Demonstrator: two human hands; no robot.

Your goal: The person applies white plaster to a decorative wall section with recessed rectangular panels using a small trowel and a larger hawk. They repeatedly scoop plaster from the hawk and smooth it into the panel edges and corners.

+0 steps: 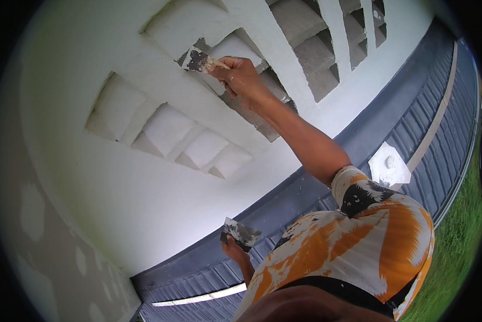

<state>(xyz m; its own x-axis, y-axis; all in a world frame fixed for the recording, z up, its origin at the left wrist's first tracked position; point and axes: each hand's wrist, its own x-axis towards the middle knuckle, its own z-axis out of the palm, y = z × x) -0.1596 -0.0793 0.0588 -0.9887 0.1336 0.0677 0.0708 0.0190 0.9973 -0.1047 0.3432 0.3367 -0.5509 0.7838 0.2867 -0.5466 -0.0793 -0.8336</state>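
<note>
My right hand (240,78) is raised to the white wall (176,214), fingers closed round the short light handle of a putty knife (198,60). Its blade, smeared with white and dark patches, lies at the edge of a recessed opening (240,48), where a grey patch shows on the rim. Whether the blade presses on the wall I cannot tell. Lower down, my left hand (234,248) grips a flat, square scraper plate (241,234) with whitish filler on its dark face. That plate is held away from the wall.
Rows of recessed vents (310,48) pierce the wall, some with bare grey blocks. Dark ribbed roofing (418,129) runs below, carrying a white board (383,161) with a lump of filler. Grass (455,268) lies beyond the roof edge. A patched grey wall (53,236) stands at left.
</note>
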